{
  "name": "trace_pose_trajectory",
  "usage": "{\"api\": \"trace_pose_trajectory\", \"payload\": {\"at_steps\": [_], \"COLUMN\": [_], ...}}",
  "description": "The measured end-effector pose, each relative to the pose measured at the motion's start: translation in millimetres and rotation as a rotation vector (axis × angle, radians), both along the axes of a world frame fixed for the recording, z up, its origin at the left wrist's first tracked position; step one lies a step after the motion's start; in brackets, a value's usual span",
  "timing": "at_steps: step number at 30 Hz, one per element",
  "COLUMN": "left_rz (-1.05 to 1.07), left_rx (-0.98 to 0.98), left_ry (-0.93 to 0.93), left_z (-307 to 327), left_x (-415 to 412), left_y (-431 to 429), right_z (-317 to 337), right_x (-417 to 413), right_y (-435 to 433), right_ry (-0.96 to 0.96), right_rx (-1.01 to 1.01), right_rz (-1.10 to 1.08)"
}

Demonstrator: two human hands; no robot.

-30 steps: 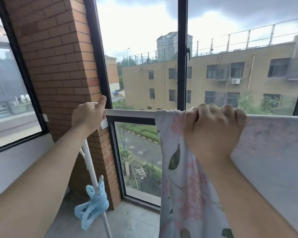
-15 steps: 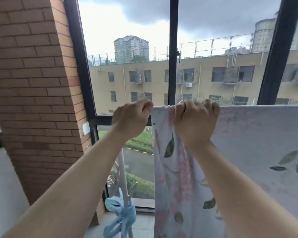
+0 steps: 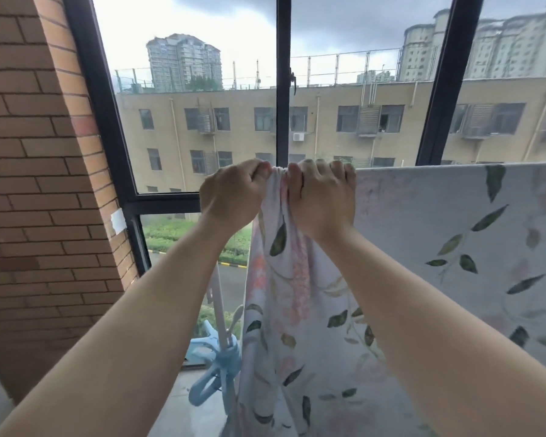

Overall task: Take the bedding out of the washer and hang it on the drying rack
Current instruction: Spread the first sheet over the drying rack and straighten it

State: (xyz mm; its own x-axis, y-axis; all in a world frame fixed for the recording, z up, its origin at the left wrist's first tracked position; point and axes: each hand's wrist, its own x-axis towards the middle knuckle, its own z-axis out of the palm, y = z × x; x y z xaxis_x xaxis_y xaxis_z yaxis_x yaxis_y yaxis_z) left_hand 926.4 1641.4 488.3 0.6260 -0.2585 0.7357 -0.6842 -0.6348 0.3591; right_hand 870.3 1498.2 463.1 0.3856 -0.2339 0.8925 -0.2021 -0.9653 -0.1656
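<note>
Hanging step: my left hand (image 3: 230, 197) and right hand (image 3: 320, 200) pinch the bunched bedding (image 3: 423, 231) mid-frame (fingers curled); next I'd spread it toward frame left.

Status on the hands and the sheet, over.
Left hand and right hand grip bunched edge of sheet, up top. Rest hangs spread to the right. Nothing blocking.

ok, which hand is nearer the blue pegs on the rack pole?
Left. The left hand grips the bunched top of the bedding, almost straight above the blue pegs; the right hand grips it alongside, further right of them.
</note>
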Motion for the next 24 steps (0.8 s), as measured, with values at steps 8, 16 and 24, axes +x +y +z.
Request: {"api": "trace_pose_trajectory", "payload": {"at_steps": [8, 16, 24], "left_rz": [0.045, -0.094, -0.183], "left_rx": [-0.136, -0.297, -0.405], "left_ry": [-0.060, -0.467, 0.399], "left_z": [-6, -84, -158], "left_x": [-17, -49, -74], "left_y": [-26, -30, -51], "right_z": [7, -22, -74], "right_x": [-33, -67, -98], "right_y": [-29, -47, -80], "right_ry": [0.286, 0.432, 0.600], "right_rx": [0.033, -0.013, 0.144], "right_rz": [0.102, 0.175, 0.072]}}
